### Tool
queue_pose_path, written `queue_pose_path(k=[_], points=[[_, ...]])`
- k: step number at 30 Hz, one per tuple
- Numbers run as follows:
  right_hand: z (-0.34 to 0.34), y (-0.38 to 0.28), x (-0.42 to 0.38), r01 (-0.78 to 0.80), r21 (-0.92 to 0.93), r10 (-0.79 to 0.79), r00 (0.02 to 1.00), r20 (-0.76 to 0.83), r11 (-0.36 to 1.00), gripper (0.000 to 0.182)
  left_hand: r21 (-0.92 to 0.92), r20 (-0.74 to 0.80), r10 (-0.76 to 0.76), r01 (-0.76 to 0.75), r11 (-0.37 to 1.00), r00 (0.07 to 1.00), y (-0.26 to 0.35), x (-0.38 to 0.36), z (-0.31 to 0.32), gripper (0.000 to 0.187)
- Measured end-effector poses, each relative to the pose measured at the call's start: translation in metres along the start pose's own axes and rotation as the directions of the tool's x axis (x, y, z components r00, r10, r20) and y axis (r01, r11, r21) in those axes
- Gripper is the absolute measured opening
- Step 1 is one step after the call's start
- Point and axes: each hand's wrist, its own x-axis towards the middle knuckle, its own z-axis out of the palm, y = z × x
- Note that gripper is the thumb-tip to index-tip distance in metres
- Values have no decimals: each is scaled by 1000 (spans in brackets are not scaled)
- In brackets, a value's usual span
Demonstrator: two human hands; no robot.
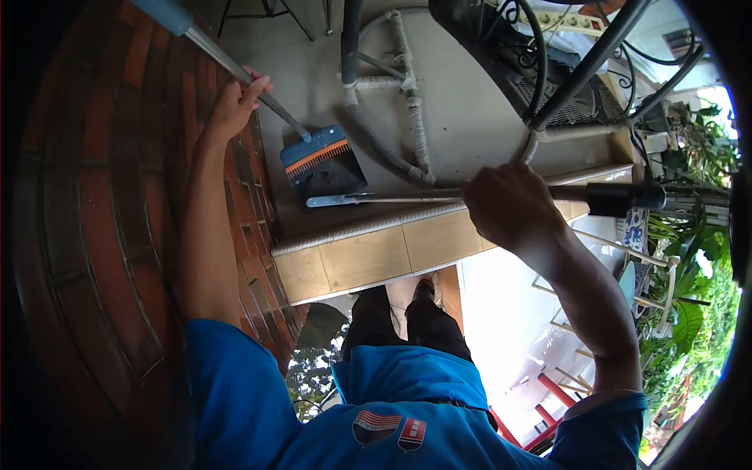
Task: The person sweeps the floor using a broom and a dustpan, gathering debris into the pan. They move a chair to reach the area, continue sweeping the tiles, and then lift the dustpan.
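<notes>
My left hand (236, 106) is closed round the metal handle of a long-handled dustpan (317, 153). The pan is blue-grey with an orange strip and a row of dark comb teeth, and its dark lower part rests close to the tiled floor. In a fist, my right hand (513, 207) grips the thin shaft of a broom (407, 197), which lies nearly level across the view. The broom's pale blue end overlaps the dustpan's front edge. At the shaft's other end, on the right, is a thick black grip.
A brick wall (102, 196) runs along the left. Ahead stand a chair base wrapped in cord (413, 102) and a black metal chair (580, 86). A tiled step edge (364, 258) drops toward my feet. A power strip (560, 19) and plants (693, 258) are at right.
</notes>
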Motion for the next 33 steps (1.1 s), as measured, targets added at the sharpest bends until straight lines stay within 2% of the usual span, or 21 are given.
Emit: queue_pose_path(k=[2,4,5,6,8,10,14,16,18,19,22,23,24,26,27,29,30,31,32,33], points=[[-6,6,-33,-68,88,71,997,-29,994,5,7,-2,-8,8,1000,1000,4,-2,-2,22],[-9,19,-79,-128,45,135,958,-254,991,13,24,-10,-24,24,999,1000,7,-7,-5,22],[-12,25,-95,-262,76,269,959,-87,962,15,18,-20,-34,34,999,999,7,-9,-4,22],[-14,31,-110,-398,81,392,916,82,914,18,12,-29,-39,39,999,999,9,-9,-2,23],[-6,40,-138,-552,160,532,833,154,818,18,-3,-42,-40,40,999,998,12,-7,2,23],[28,54,-154,-650,117,632,759,160,751,23,-14,-52,-36,36,999,998,13,-5,6,25],[156,88,-150,-765,66,752,642,146,640,27,0,-80,-44,44,999,996,7,-2,8,28],[219,84,-128,-819,24,815,573,90,573,21,-15,-104,-50,49,999,993,6,-2,6,30],[245,74,-117,-869,44,828,485,282,493,20,-5,-131,-56,56,998,990,2,-3,5,35],[263,62,-127,-860,92,826,508,243,502,25,21,-127,-52,55,998,991,2,-3,3,36],[315,26,-175,-839,112,744,528,409,533,41,80,-107,-41,50,996,993,-4,-1,0,38],[319,13,-197,-826,327,680,563,470,458,45,81,-128,-31,41,996,991,-5,-1,2,39],[321,1,-213,-781,521,608,609,509,344,49,84,-152,-18,31,996,988,-6,-1,3,40],[281,-20,-210,-792,592,552,430,714,-149,48,80,-200,6,10,997,980,2,-6,9,42],[278,-22,-215,-781,614,599,438,670,-115,45,81,-223,17,1,997,975,-2,-8,12,43],[289,-17,-215,-748,663,697,473,539,-6,41,-182,-304,85,-145,972,949,-99,22,-21,37],[271,-12,-185,-763,643,742,395,542,-64,39,2,-380,91,-98,995,921,-46,3,9,33],[288,13,-175,-642,761,729,476,492,-96,50,175,-453,96,-18,984,886,12,-18,40,30],[273,30,-131,-630,776,741,534,407,28,61,173,-478,103,-22,985,872,11,-21,46,30],[280,46,-105,-457,885,767,536,353,-88,67,175,-508,123,-38,984,852,9,-19,49,31]])
